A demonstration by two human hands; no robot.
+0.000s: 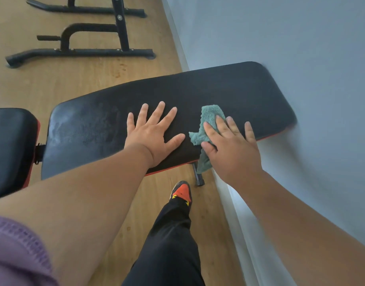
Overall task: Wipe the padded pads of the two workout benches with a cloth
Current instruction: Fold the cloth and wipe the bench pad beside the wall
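Observation:
A long black padded bench pad (198, 89) with a red underside edge runs from the left toward the grey wall on the right. My left hand (154, 133) lies flat on the pad with its fingers spread and nothing in it. Beside it, my right hand (229, 145) presses a teal cloth (208, 118) onto the pad near the front edge; part of the cloth hangs over that edge. At the far left sits a second black pad (10, 145), the seat, joined by a hinge. Smear marks show on the long pad's left part.
The grey wall (301, 48) touches the pad's right end. The black metal frame (80, 51) of another bench stands on the wooden floor behind. My leg in black trousers and a shoe with an orange toe (182, 191) are in front of the bench, near its foot (199, 179).

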